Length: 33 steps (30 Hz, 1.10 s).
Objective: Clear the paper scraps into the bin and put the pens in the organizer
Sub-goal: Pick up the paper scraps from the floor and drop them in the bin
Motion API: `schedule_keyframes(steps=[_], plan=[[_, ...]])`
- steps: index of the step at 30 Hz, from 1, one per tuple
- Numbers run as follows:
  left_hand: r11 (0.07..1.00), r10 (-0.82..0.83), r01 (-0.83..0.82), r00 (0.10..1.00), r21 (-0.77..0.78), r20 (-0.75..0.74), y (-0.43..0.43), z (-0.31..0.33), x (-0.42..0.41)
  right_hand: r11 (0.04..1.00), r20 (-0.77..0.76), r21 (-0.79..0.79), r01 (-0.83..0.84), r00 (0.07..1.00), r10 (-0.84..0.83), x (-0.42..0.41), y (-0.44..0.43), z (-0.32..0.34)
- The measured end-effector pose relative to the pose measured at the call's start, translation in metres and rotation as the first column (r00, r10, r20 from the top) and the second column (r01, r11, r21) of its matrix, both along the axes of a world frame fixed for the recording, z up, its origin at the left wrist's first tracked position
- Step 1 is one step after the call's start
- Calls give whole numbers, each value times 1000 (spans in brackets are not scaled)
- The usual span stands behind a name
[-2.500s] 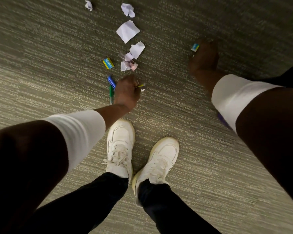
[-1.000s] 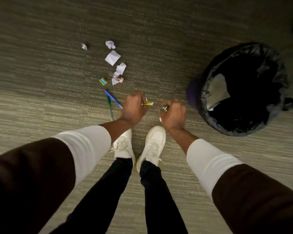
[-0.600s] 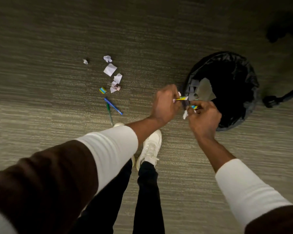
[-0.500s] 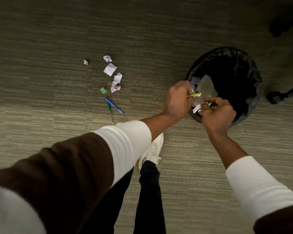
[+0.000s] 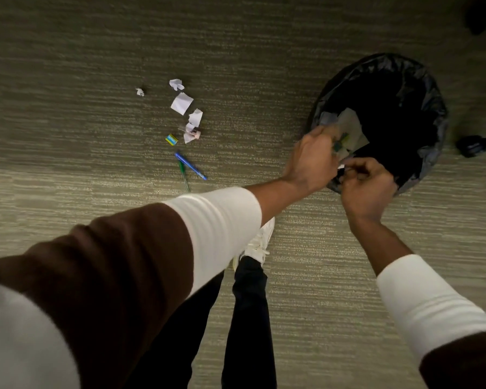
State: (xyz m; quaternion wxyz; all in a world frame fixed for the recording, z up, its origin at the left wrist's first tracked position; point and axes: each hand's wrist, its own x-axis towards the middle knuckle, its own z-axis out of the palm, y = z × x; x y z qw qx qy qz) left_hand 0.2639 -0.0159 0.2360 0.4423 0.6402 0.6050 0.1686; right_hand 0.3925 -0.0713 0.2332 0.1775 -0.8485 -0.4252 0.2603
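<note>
Blur hides what our left hand [image 5: 312, 161] releases over the bin [image 5: 432, 108]; our right hand [image 5: 366, 186] pinches a white scrap [image 5: 341, 166].

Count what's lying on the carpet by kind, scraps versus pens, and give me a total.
Paper scraps: 6, from the small ball to the yellow-blue piece
Pens: 2, blue pen and green pen
Total: 8

Both hands [image 5: 337, 167] now over bin [image 5: 421, 88].
</note>
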Motion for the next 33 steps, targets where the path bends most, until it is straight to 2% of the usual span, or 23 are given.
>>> schedule_keyframes(steps=[5, 9, 13, 17, 19, 21, 25, 28, 31, 33], plan=[[971, 231, -232, 973, -56, -31, -10, -25, -64, 975, -61, 37, -221, 973, 223, -52, -4, -10], [924, 326, -359, 920, -135, -217, -25, -63, -134, 892, -92, 9, -452, 888, 450, -94, 8, -25], [889, 332, -422, 862, -177, -384, -39, -103, -203, 747, -63, -132, -651, 758, 649, -133, 30, -57], [895, 302, -415, 832, -162, -465, -43, -144, -252, 534, -4, -263, -804, 554, 832, -168, 62, -105], [886, 320, -438, 815, -153, -483, -40, -166, -267, 456, -5, -306, -835, 481, 877, -186, 77, -130], [880, 333, -453, 803, -143, -495, -32, -190, -279, 417, -3, -330, -847, 443, 896, -205, 95, -155], [857, 377, -497, 784, -135, -493, -9, -242, -294, 409, 31, -265, -873, 416, 909, -240, 132, -209], [821, 462, -558, 775, -122, -431, 6, -276, -297, 383, 81, -273, -883, 375, 923, -266, 165, -247], [825, 503, -563, 770, -47, -393, 9, -298, -293, 287, 119, -277, -917, 264, 957, -294, 198, -271], [827, 533, -562, 770, 24, -351, 7, -309, -290, 190, 122, -243, -951, 164, 979, -312, 217, -279]])
